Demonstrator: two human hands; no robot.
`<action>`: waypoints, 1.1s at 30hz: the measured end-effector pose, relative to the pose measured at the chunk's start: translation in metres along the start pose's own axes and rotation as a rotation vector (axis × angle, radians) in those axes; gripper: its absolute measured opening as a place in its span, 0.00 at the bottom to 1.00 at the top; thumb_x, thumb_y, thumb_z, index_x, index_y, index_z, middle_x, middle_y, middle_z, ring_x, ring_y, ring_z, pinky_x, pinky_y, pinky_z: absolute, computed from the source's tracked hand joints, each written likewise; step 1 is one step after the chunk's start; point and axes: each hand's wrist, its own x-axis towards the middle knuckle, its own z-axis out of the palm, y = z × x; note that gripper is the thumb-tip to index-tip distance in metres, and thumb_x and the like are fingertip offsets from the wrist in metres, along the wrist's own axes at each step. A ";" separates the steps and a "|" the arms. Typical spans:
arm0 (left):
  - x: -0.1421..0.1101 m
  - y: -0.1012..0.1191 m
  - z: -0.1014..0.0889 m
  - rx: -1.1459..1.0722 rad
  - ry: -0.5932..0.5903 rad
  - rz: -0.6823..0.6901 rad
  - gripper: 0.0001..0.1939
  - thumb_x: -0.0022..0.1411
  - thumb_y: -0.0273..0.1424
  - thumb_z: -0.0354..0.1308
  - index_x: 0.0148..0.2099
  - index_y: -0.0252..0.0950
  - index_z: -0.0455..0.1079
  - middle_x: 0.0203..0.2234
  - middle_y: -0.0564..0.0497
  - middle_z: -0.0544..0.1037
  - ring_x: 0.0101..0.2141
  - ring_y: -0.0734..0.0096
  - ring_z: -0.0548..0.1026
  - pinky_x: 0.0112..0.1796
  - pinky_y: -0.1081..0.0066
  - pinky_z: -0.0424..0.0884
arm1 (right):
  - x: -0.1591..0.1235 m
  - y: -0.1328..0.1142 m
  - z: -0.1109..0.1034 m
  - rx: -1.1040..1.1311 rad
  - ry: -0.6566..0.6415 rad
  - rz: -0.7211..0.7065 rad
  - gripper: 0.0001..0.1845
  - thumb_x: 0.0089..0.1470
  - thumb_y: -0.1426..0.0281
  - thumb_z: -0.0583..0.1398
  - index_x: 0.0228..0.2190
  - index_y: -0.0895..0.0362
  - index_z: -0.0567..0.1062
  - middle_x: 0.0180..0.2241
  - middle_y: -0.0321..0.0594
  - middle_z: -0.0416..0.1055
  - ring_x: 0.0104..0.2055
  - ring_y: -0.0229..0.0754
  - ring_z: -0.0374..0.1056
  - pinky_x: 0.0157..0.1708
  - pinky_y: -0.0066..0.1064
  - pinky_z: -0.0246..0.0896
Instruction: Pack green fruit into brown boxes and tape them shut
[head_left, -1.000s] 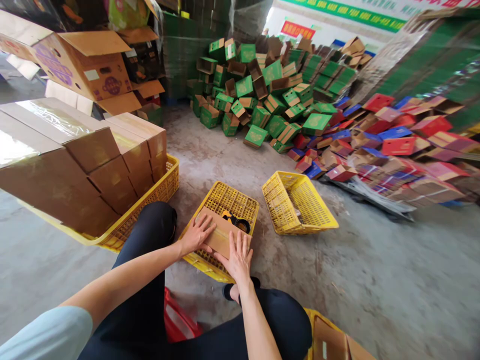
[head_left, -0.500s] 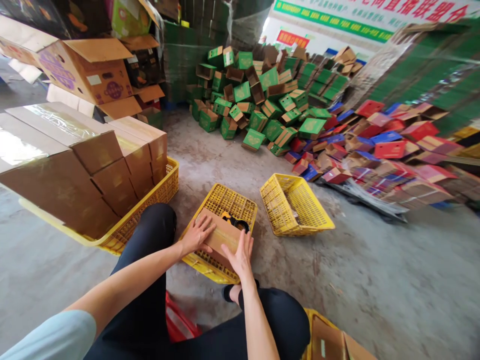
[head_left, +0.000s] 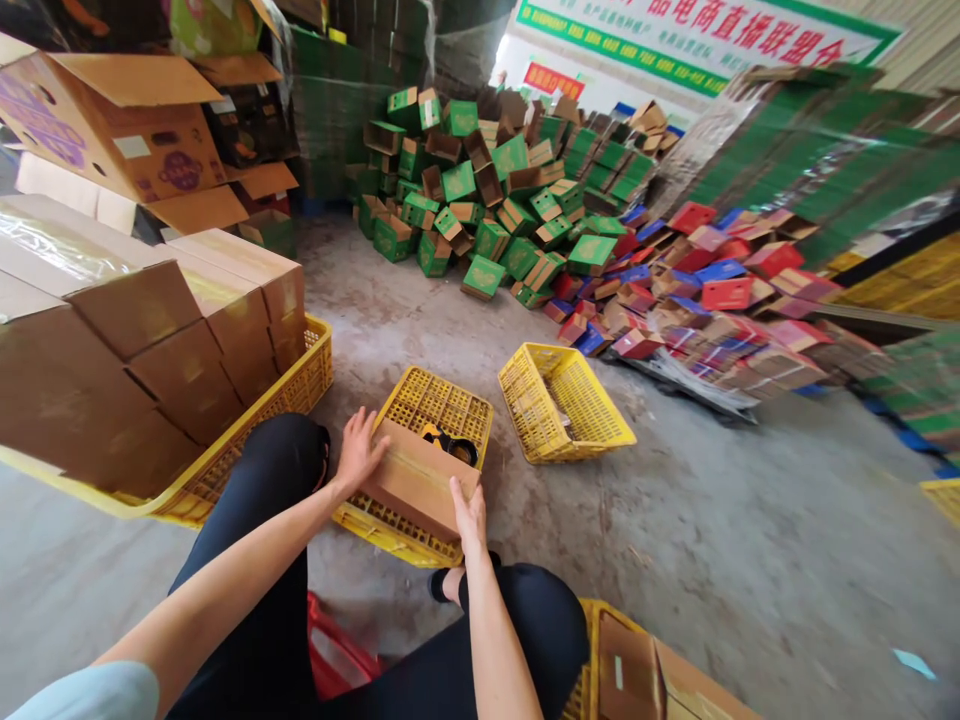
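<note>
A brown cardboard box [head_left: 420, 478] with tape along its top lies on an upturned yellow plastic crate [head_left: 435, 395] between my knees. My left hand [head_left: 359, 455] is against the box's left end, fingers pointing away from me. At the right end, my right hand [head_left: 469, 512] has its thumb on the upper edge, and its other fingers are partly hidden. The box is held between both hands. Just behind it, a black and yellow tape dispenser [head_left: 450, 443] rests on the crate.
To my left, a large yellow crate [head_left: 319, 365] holds several stacked brown boxes [head_left: 184, 375]. Another yellow crate [head_left: 566, 405] stands tilted ahead on the right. Beside my right knee is a crate with flat cardboard [head_left: 630, 665]. Green boxes [head_left: 484, 275] and red-blue boxes [head_left: 727, 292] lie in heaps beyond.
My hands have shifted from lying on the box's top to its two ends, the left one outward to the left. The view has turned a little to the right.
</note>
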 end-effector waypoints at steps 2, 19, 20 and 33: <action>0.006 -0.002 0.002 -0.039 -0.035 -0.132 0.35 0.69 0.46 0.59 0.70 0.31 0.63 0.67 0.35 0.66 0.69 0.44 0.59 0.66 0.51 0.59 | -0.001 -0.002 -0.001 0.018 -0.015 0.008 0.50 0.55 0.41 0.59 0.63 0.68 0.69 0.58 0.58 0.74 0.63 0.57 0.69 0.60 0.35 0.63; 0.003 0.012 0.009 0.119 -0.139 -0.279 0.21 0.70 0.49 0.59 0.46 0.34 0.75 0.36 0.37 0.84 0.45 0.44 0.82 0.42 0.63 0.72 | 0.003 0.005 0.005 0.077 -0.057 0.156 0.62 0.51 0.36 0.57 0.70 0.69 0.56 0.67 0.59 0.62 0.69 0.60 0.61 0.64 0.39 0.58; 0.003 0.011 0.010 0.111 -0.133 -0.285 0.21 0.69 0.49 0.59 0.46 0.34 0.74 0.35 0.38 0.84 0.44 0.44 0.82 0.42 0.63 0.72 | 0.003 0.006 0.006 0.074 -0.053 0.179 0.63 0.51 0.36 0.57 0.70 0.71 0.55 0.68 0.61 0.61 0.69 0.61 0.60 0.65 0.40 0.57; 0.012 0.002 0.012 -0.223 -0.158 -0.267 0.26 0.68 0.48 0.60 0.57 0.32 0.75 0.47 0.42 0.84 0.49 0.53 0.82 0.49 0.65 0.75 | 0.004 0.011 0.008 0.075 -0.071 0.272 0.56 0.57 0.33 0.49 0.69 0.62 0.61 0.61 0.59 0.71 0.59 0.56 0.73 0.53 0.43 0.70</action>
